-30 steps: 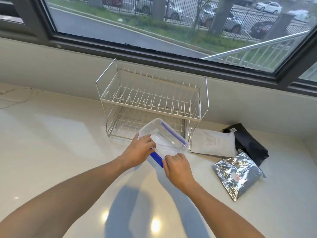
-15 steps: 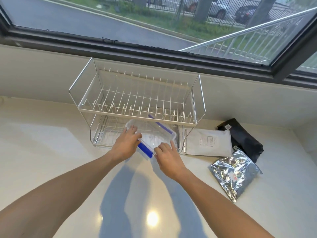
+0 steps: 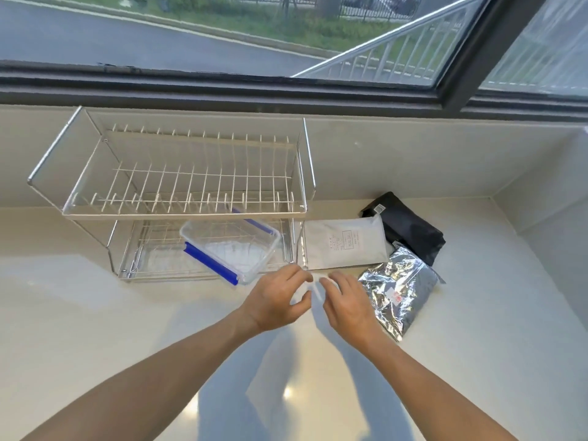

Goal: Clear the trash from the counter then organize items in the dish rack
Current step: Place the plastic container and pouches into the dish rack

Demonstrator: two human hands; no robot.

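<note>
Dish rack (image 3: 178, 186), one two-tier wire frame, stands on the counter (image 3: 95, 329) beyond and to the left of both hands. One clear plastic container (image 3: 232, 246) with two blue clips lies tilted on its lower tier, its near corner sticking out past the rack's front edge, just beyond the left hand (image 3: 276, 300). That hand hovers with fingers loosely curled, holding nothing. The right hand (image 3: 346, 300), just beside it, is likewise slackly bent and empty. Three packets lie past and to the right of the right hand: one white pouch (image 3: 343, 243), one black bag (image 3: 410, 227), one crinkled silver foil bag (image 3: 397, 291) nearest the knuckles.
</note>
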